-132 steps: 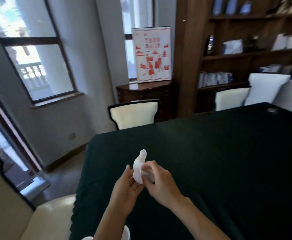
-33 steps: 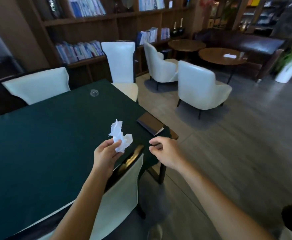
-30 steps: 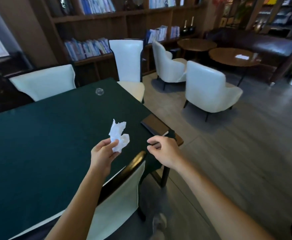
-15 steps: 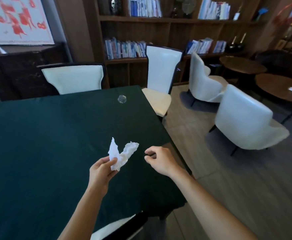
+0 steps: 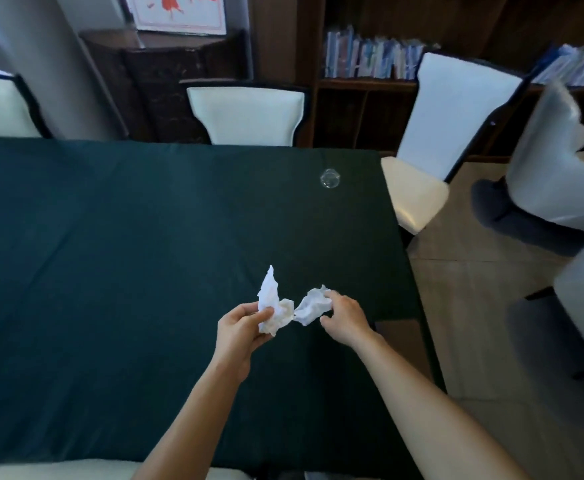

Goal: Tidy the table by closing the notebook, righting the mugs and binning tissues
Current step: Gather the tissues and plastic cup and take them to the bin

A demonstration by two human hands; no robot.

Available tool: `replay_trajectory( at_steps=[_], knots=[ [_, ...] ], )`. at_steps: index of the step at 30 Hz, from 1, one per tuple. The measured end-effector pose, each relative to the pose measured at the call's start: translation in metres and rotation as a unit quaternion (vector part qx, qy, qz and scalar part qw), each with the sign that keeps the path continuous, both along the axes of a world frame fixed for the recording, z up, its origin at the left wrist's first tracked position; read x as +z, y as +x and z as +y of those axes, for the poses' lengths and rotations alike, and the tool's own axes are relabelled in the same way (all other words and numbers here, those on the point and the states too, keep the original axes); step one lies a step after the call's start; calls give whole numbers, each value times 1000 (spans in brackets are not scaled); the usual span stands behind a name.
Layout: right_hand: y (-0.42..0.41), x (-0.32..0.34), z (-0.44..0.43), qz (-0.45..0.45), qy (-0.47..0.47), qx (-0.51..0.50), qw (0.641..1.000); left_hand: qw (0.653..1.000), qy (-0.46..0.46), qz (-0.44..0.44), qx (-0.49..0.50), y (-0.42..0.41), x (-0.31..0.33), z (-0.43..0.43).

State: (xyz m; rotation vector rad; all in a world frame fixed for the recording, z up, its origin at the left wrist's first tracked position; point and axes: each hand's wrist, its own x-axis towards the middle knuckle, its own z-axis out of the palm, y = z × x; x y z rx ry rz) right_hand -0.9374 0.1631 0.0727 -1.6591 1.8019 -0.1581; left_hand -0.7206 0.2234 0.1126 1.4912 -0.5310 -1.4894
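A crumpled white tissue point(image 5: 275, 308) hangs above the dark green tablecloth point(image 5: 110, 254), held between both hands. My left hand point(image 5: 240, 327) pinches its left part, which sticks up in a point. My right hand point(image 5: 344, 318) grips the right clump of the tissue point(image 5: 313, 306). A clear glass point(image 5: 329, 178) stands near the far right corner of the table. No notebook, other mug or bin shows in this view.
White-backed chairs point(image 5: 245, 112) stand along the far side and at the right end point(image 5: 453, 116). Pale armchairs point(image 5: 553, 161) sit on the grey floor to the right. A bookshelf point(image 5: 370, 60) and a dark cabinet point(image 5: 166, 84) line the back wall.
The view has swung left from the room back over the table. My right hand, which held nothing before, has moved left and taken hold of the tissue's right end.
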Motion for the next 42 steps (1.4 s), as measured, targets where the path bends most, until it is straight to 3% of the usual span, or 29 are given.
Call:
replay_trajectory(
  at_steps=[8, 13, 17, 20, 24, 28, 30, 35, 42],
  knots=[
    [-6, -39, -64, 20, 49, 149, 987, 997, 47, -38, 51, -18, -23, -53],
    [-23, -38, -94, -62, 79, 232, 967, 991, 85, -67, 74, -29, -42, -83],
    [-31, -24, -121, -247, 131, 191, 941, 990, 91, -81, 64, -49, -55, -111],
    [-31, -18, -138, -321, 36, 79, 943, 995, 74, -67, 17, -71, -57, -133],
    [-25, -22, -152, -289, -119, -34, 949, 998, 39, 7, -38, -95, -54, -161],
    [-28, -32, -174, -257, -201, -14, 945, 997, 38, 55, -40, -103, -50, -195],
    [-32, -34, -189, -274, -199, 20, 941, 996, 44, 70, -37, -104, -52, -212],
    [-45, -35, -248, -323, -82, 26, 942, 990, 69, 112, 49, -110, -62, -253],
    [-68, -43, -383, -147, -204, -3, 968, 988, 70, 96, 100, -110, -76, -301]
  ],
)
